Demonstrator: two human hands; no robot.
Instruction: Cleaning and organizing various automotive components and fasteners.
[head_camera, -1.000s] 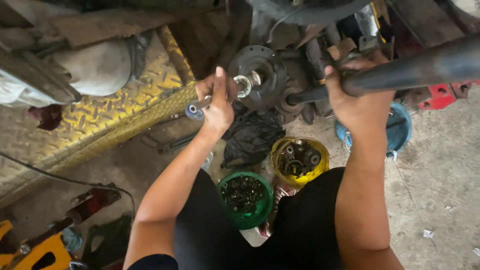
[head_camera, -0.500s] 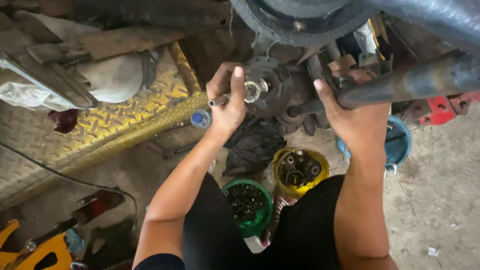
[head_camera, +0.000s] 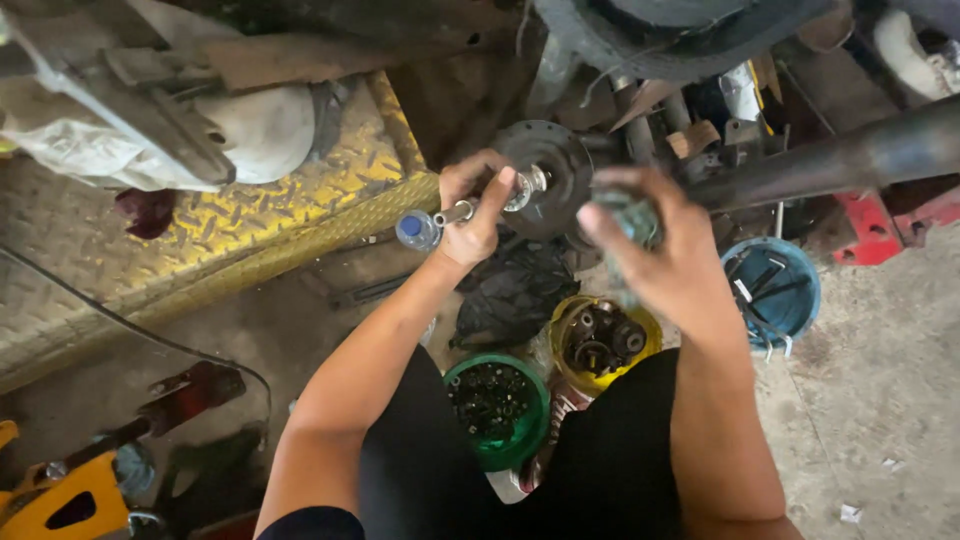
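My left hand (head_camera: 475, 205) is closed on a metal socket tool (head_camera: 455, 213) whose end meets the nut at the centre of a dark round hub flange (head_camera: 553, 170) on the axle. My right hand (head_camera: 655, 245) is raised in front of the hub, its fingers wrapped on a blurred grey-green object (head_camera: 628, 215), perhaps a rag; I cannot tell what it is. The long dark axle tube (head_camera: 850, 160) runs right from the hub, free of my hand.
A green tub of small nuts (head_camera: 497, 405), a yellow tub of bearings (head_camera: 598, 340) and a blue tub of tools (head_camera: 772, 290) sit on the concrete floor. A black rag (head_camera: 515, 290) lies under the hub. A yellow checker-plate ramp (head_camera: 250, 235) lies left.
My right hand has let go of the axle tube and moved left in front of the hub, now gripping a blurred object. The left hand stays on the tool at the hub.
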